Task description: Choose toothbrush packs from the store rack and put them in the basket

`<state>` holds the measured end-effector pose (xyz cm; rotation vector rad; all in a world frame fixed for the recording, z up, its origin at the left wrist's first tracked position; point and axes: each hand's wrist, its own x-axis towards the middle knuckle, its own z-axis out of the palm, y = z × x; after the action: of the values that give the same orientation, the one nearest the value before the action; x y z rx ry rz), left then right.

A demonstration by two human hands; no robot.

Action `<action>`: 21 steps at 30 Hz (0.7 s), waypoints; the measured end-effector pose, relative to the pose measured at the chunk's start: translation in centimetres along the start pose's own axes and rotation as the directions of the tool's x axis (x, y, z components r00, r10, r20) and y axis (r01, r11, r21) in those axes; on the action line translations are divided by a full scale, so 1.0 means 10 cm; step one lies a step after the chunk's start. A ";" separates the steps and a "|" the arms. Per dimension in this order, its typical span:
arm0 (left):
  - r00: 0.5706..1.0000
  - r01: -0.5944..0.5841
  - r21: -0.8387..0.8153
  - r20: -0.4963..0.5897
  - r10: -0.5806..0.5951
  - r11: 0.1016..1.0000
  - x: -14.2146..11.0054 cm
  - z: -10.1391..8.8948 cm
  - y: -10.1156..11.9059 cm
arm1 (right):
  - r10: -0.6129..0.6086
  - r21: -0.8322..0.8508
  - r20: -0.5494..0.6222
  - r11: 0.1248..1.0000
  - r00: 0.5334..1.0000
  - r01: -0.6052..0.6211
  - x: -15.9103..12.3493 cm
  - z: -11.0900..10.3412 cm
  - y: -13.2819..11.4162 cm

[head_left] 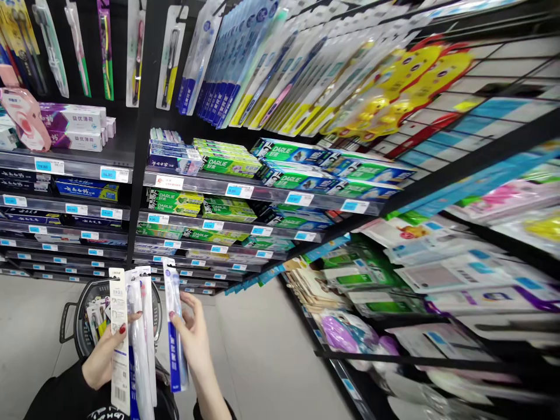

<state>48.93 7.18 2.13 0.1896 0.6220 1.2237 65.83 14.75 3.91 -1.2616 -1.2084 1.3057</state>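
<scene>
My left hand (102, 353) is closed on a stack of several toothbrush packs (131, 338), held upright at the bottom left. My right hand (195, 335) grips a single blue and white toothbrush pack (174, 324) between thumb and fingers, just right of the stack. Both hands hover above a dark shopping basket (72, 321) on the floor, which holds more packaged goods.
Shelves of green toothpaste boxes (227, 163) with blue price tags run across the middle. Hanging toothbrush packs (262, 64) fill the pegs above. A second rack of hanging packs (437, 274) juts out on the right. Pale floor tiles (262, 350) lie between them.
</scene>
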 end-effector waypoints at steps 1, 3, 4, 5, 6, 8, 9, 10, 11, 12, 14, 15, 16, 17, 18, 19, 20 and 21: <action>1.000 0.002 -0.003 -0.010 -0.002 1.000 -0.01 -0.01 -0.01 | -0.026 -0.085 -0.021 0.996 0.999 0.024 -0.04 0.03 0.08; 0.998 -0.015 -0.005 -0.058 0.015 1.000 -0.01 -0.02 -0.02 | -0.062 -0.248 -0.047 0.967 0.997 0.049 -0.15 0.11 0.22; 0.996 -0.025 -0.010 -0.087 0.024 1.000 -0.01 -0.02 -0.02 | -0.081 -0.306 -0.052 0.950 0.995 0.062 -0.20 0.14 0.27; 0.993 -0.031 -0.019 -0.114 0.029 0.999 -0.01 -0.02 -0.02 | -0.100 -0.341 -0.049 0.937 0.994 0.078 -0.24 0.18 0.32; 0.991 -0.032 -0.033 -0.132 0.028 0.999 -0.01 -0.02 -0.02 | -0.116 -0.356 -0.042 0.930 0.992 0.094 -0.29 0.21 0.34; 0.989 -0.030 -0.059 -0.145 0.021 0.998 -0.01 -0.01 -0.03 | -0.120 -0.344 -0.020 0.933 0.993 0.106 -0.35 0.25 0.37; 0.990 -0.032 -0.065 -0.141 0.022 0.997 -0.02 -0.01 -0.03 | -0.108 -0.321 -0.003 0.942 0.994 0.101 -0.38 0.26 0.37; 0.991 -0.039 -0.064 -0.133 0.030 0.997 -0.02 -0.01 -0.03 | -0.092 -0.287 0.018 0.953 0.996 0.093 -0.40 0.27 0.38; 0.992 -0.048 -0.056 -0.122 0.041 0.997 -0.02 -0.01 -0.04 | -0.077 -0.243 0.037 0.966 0.996 0.084 -0.42 0.27 0.38; 0.992 -0.060 -0.043 -0.110 0.054 0.997 -0.02 -0.02 -0.04 | -0.064 -0.190 0.053 0.979 0.997 0.073 -0.44 0.27 0.38; 0.993 -0.077 -0.014 -0.088 0.075 0.997 -0.02 -0.03 -0.06 | -0.036 -0.093 0.080 0.995 0.996 0.044 -0.47 0.27 0.40; 0.994 -0.080 0.004 -0.079 0.080 0.997 -0.03 -0.04 -0.07 | -0.021 -0.059 0.088 0.998 0.996 0.026 -0.48 0.27 0.41; 0.994 -0.081 0.025 -0.070 0.083 0.996 -0.03 -0.05 -0.08 | -0.006 -0.034 0.092 0.999 0.996 0.010 -0.49 0.27 0.42; 0.994 -0.085 0.048 -0.062 0.087 0.995 -0.03 -0.05 -0.09 | 0.003 -0.015 0.090 1.000 0.996 -0.002 -0.49 0.27 0.43; 0.994 -0.090 0.069 -0.053 0.094 0.993 -0.03 -0.05 -0.09 | 0.008 -0.002 0.082 1.000 0.997 -0.008 -0.50 0.28 0.44; 0.994 -0.093 0.087 -0.044 0.097 0.992 -0.03 -0.04 -0.09 | 0.010 0.004 0.069 1.000 0.998 -0.011 -0.50 0.29 0.46; 0.995 -0.089 0.097 -0.032 0.092 0.991 -0.03 -0.04 -0.08 | 0.012 0.000 0.056 1.000 0.998 -0.012 -0.51 0.30 0.47; 0.997 -0.077 0.098 -0.018 0.079 0.992 -0.02 -0.03 -0.07 | 0.016 -0.016 0.046 1.000 0.999 -0.015 -0.52 0.31 0.47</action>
<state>49.30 6.64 1.62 0.2844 0.6986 1.2728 62.99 9.02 -0.37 -1.2601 -1.2456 1.3454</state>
